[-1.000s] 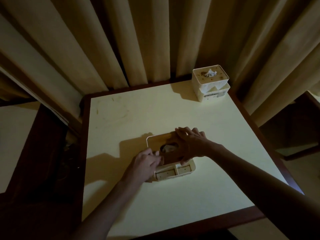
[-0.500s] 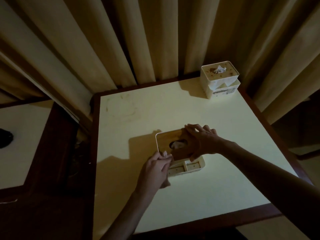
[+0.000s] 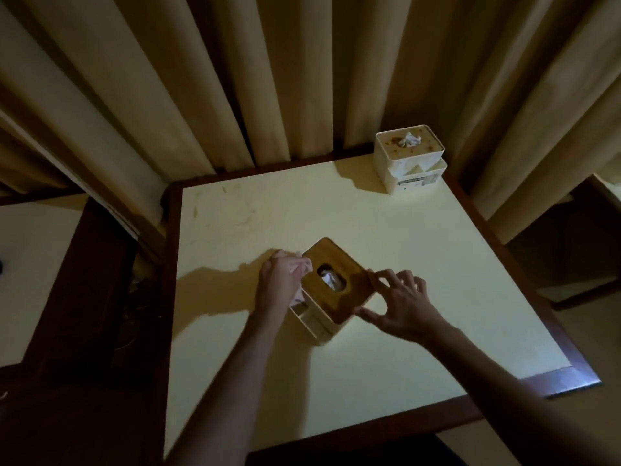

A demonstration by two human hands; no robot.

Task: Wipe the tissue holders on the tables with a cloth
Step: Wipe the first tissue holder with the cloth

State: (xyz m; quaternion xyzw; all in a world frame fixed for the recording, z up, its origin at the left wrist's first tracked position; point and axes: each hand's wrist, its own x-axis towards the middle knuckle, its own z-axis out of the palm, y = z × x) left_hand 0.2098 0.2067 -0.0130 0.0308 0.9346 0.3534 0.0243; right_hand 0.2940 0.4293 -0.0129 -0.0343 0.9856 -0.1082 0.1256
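Note:
A white tissue holder with a brown wooden lid (image 3: 349, 280) stands in the middle of the cream table (image 3: 386, 237), turned at an angle, a tissue showing in its oval slot. My left hand (image 3: 279, 280) grips a small pale cloth (image 3: 300, 266) and presses it against the holder's left side. My right hand (image 3: 400, 302) is at the lid's right corner, with thumb and fingertips touching its edge. A second white tissue holder (image 3: 411, 163) with a stained top stands at the table's far right corner.
Beige curtains (image 3: 268, 79) hang right behind the table. The table has a dark wooden rim (image 3: 568, 381). Another cream table (image 3: 30, 264) stands to the left across a dark gap. Dark furniture sits at the right.
The holder has been turned at an angle. My right hand came off the lid's top to its right corner. My left hand moved with the cloth up along the holder's left side.

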